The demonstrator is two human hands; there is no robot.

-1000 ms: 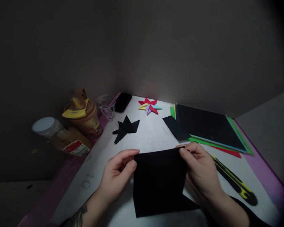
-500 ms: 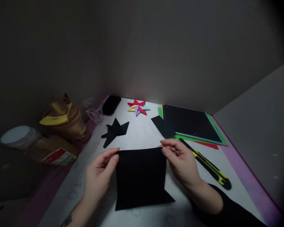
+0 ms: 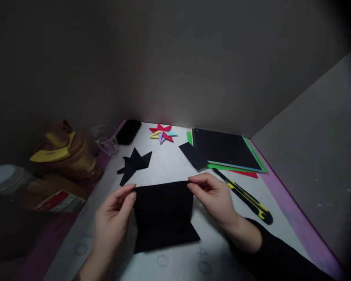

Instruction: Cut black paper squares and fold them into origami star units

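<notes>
A black sheet of paper (image 3: 164, 210), creased across its width, stands raised at the near part of the table. My left hand (image 3: 115, 218) pinches its upper left corner between thumb and fingers. At the upper right corner, my right hand (image 3: 215, 199) grips the same sheet. Beyond my left hand lies a folded black paper star (image 3: 136, 163). Farther back is a multicoloured folded star (image 3: 163, 134). A smaller black paper piece (image 3: 193, 155) leans against the stack of coloured sheets (image 3: 225, 146) at the right.
A yellow and black utility knife (image 3: 247, 198) lies right of my right hand. A phone (image 3: 129, 132) rests at the back left. Along the left stand a jar with a white lid (image 3: 1, 177) and a brown and yellow cup (image 3: 67, 154). Walls rise behind and right.
The whole view has shifted, so everything appears farther left. The lower flap of the black sheet now stands at a sharper angle to the upper part. Both hands keep their hold.
</notes>
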